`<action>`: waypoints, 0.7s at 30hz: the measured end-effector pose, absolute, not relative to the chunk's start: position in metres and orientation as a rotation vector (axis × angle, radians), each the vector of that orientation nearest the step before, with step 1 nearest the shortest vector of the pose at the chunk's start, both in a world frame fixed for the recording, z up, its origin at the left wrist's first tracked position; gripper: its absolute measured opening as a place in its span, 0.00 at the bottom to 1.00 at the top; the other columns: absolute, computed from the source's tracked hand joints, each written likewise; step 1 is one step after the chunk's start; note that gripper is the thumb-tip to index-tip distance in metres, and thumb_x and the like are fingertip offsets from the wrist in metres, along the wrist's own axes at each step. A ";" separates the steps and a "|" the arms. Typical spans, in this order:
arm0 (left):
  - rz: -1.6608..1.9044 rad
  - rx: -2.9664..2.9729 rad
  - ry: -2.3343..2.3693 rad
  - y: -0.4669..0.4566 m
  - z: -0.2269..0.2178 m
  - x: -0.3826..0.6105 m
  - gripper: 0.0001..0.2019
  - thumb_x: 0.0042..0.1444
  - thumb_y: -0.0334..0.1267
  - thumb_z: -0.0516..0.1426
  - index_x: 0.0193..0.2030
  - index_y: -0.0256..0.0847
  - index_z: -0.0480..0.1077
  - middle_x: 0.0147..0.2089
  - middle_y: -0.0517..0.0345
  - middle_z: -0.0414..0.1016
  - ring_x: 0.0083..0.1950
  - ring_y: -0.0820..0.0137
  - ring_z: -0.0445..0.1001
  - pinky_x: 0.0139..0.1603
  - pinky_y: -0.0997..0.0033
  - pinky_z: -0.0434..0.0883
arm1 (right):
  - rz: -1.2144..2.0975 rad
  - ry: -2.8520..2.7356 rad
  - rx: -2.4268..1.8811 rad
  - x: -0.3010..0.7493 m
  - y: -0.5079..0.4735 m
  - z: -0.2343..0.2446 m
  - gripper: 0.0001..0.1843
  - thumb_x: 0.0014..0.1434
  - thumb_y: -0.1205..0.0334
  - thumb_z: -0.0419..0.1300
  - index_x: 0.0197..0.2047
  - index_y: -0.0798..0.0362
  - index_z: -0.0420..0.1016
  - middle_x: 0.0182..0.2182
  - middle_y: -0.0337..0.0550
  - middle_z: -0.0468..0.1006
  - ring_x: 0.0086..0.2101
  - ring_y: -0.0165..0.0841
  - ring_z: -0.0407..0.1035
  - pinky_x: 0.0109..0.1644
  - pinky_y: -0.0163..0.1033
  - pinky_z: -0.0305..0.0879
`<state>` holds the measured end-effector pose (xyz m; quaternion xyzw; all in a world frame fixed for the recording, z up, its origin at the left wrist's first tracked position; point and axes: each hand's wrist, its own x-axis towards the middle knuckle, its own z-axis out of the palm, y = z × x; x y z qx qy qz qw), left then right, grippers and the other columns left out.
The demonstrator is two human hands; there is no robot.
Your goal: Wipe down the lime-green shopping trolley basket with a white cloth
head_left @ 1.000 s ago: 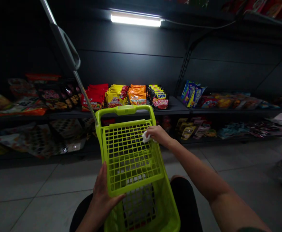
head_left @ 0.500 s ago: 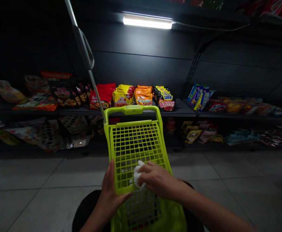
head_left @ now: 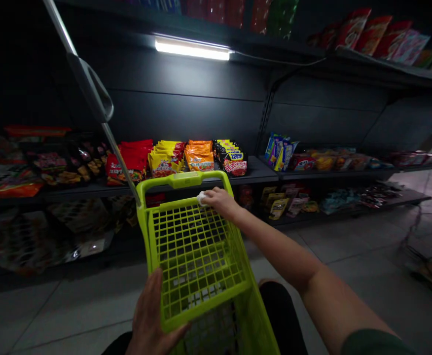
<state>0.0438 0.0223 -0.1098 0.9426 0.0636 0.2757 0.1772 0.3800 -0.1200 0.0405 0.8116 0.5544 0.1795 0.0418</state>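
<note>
A lime-green plastic shopping basket [head_left: 208, 305] with a grid panel stands tilted between my knees. A grey grip with a metal pull rod [head_left: 92, 93] rises from its far left corner. My right hand [head_left: 220, 202] is closed around a small white cloth [head_left: 201, 198], which touches the far edge of the grid panel. My left hand [head_left: 150, 318] grips the near left corner of the basket, its thumb lying over the front bar and its fingers along the side. Parts of the fingers are hidden or dim.
Behind the basket runs a dark shelf [head_left: 255, 170] with red noodle packs [head_left: 129, 160], yellow packs [head_left: 166, 160], orange packs [head_left: 199, 155] and black packs [head_left: 233, 160]. A lit tube lamp [head_left: 192, 48] hangs above. More snack bags fill the lower shelf. Grey floor tiles [head_left: 334, 256] lie below.
My right hand with the cloth has moved away from me, from the near part of the grid panel to its far edge. My left hand stays at the basket's corner. The view has turned right.
</note>
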 end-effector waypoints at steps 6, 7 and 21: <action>0.379 3.047 0.218 0.004 -0.057 0.050 0.25 0.58 0.58 0.60 0.57 0.48 0.77 0.72 0.44 0.65 0.75 0.40 0.54 0.70 0.21 0.32 | 0.502 1.407 2.540 0.375 -0.174 0.036 0.19 0.72 0.61 0.50 0.62 0.44 0.71 0.66 0.48 0.67 0.55 0.43 0.64 0.51 0.46 0.59; 0.320 3.069 0.204 -0.001 -0.047 0.052 0.23 0.59 0.60 0.58 0.48 0.47 0.81 0.69 0.45 0.69 0.76 0.42 0.54 0.72 0.24 0.31 | 0.491 1.403 2.530 0.368 -0.175 0.032 0.18 0.72 0.62 0.50 0.61 0.46 0.72 0.65 0.49 0.68 0.55 0.44 0.64 0.52 0.47 0.59; 0.283 2.920 0.145 -0.015 -0.027 0.056 0.21 0.66 0.56 0.53 0.39 0.47 0.82 0.42 0.52 0.85 0.74 0.51 0.60 0.75 0.32 0.38 | -0.933 1.524 1.957 0.220 -0.202 -0.057 0.08 0.41 0.68 0.73 0.25 0.46 0.81 0.25 0.34 0.81 0.30 0.35 0.76 0.40 0.39 0.69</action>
